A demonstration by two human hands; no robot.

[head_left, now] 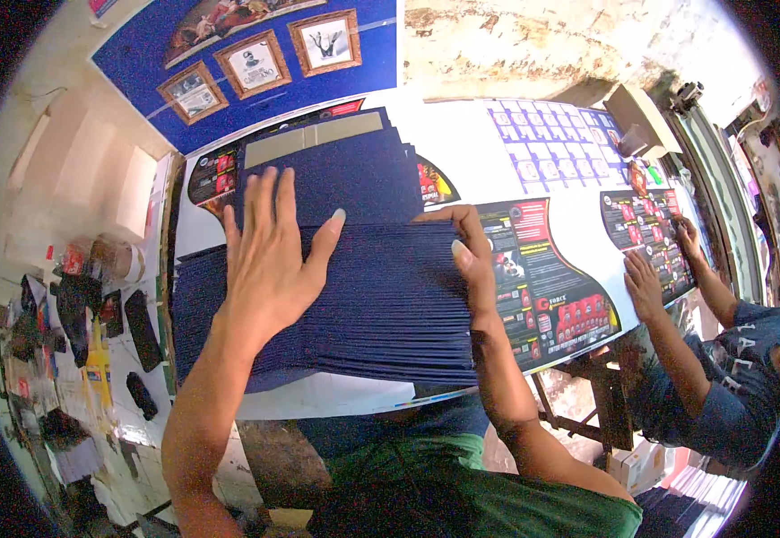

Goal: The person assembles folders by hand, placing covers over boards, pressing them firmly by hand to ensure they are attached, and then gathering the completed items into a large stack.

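In front of me on the table lies a thick stack of dark blue folded card folders [372, 305], their many edges fanned toward me. Across its top rests my left hand [269, 255], fingers spread and flat. At the stack's right side my right hand [472, 264] is bent round the corner of a folder, index finger curled over the top and thumb at the side. Beyond both hands, more dark blue folders [354, 179] lie on the pile, with a grey-beige strip [314, 136] showing at the far end. My right fingers' undersides are hidden.
Printed black, red and white sheets [533, 287] cover the table. To the right, a co-worker's hands [645, 282] rest on a similar sheet. A cardboard box [641, 121] stands at the far right. Framed pictures [251, 63] hang on a blue panel behind. Assorted items clutter the left side.
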